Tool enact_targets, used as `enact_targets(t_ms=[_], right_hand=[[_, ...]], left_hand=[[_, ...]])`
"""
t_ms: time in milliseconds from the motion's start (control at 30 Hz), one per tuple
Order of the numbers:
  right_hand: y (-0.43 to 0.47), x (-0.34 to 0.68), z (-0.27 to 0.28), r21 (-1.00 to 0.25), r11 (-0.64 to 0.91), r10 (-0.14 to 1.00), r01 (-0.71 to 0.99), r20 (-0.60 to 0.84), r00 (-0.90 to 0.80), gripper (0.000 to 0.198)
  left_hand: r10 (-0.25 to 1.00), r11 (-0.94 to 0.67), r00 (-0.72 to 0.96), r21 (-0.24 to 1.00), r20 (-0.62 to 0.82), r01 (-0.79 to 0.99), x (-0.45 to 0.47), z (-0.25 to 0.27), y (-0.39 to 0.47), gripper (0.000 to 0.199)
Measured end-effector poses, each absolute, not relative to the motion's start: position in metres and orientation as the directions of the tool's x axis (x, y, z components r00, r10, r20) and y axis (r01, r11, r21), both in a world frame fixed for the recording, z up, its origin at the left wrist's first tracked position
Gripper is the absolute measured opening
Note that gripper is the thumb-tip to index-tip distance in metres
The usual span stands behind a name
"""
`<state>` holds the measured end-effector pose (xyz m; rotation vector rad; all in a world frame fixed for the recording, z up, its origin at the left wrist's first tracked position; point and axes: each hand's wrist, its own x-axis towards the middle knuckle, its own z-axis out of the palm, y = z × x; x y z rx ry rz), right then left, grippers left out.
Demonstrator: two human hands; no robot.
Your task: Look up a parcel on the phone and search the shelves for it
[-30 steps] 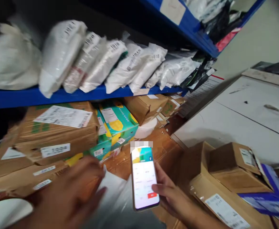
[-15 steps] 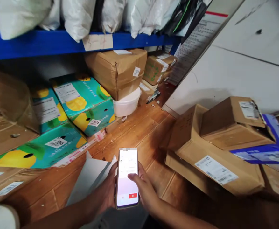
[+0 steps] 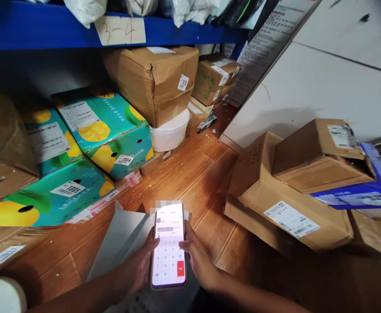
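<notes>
A smartphone (image 3: 167, 250) stands upright in front of me, its lit screen showing a number keypad with a red key at the lower right. My left hand (image 3: 141, 263) is closed around its left edge, the thumb at the screen's left side. Along the right edge my right hand (image 3: 198, 256) grips it too, its thumb over the right side of the screen. Fingers behind the phone are hidden. Under and behind the hands lies a pale grey parcel bag (image 3: 117, 234), partly covered by the left arm.
Green mango-print boxes (image 3: 112, 126), a carton (image 3: 167, 82) and a white round tub (image 3: 169, 132) sit under a blue shelf (image 3: 53, 26) marked 3-4. Opened cartons (image 3: 275, 195) and a blue package (image 3: 349, 198) are heaped at right on the wooden floor (image 3: 190, 182).
The screen has switched from a page with a red button to a number keypad. My right thumb has moved from mid-screen to its right side, and the left thumb now shows over the screen.
</notes>
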<state>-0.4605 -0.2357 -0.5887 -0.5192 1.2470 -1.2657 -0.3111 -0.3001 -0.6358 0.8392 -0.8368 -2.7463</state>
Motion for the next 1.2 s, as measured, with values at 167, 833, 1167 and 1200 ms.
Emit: enact_targets(t_ms=[167,833,1167,1200], right_hand=[[-0.231,-0.463,-0.588,-0.886,0.323,-0.921,0.332,-0.375,-0.104,0.049],[-0.231,-0.467,-0.585,-0.820,0.364,-0.912,0.442,-0.410,-0.011,0.054],[-0.237,-0.459,-0.603,-0.825,0.326,-0.909,0.461,-0.408,-0.087,0.039],[-0.237,-0.461,-0.604,-0.824,0.336,-0.912,0.457,-0.405,-0.060,0.042]], left_hand=[[-0.329,-0.833,-0.861,0.549,-0.388,0.070,-0.306,-0.622,-0.303,0.088],[-0.289,-0.687,-0.872,0.720,-0.396,-0.100,-0.299,-0.613,-0.306,0.111],[-0.277,-0.796,-0.873,0.605,-0.402,-0.026,-0.304,-0.626,-0.301,0.106],[-0.271,-0.807,-0.879,0.591,-0.391,-0.014,-0.306,-0.628,-0.302,0.105]])
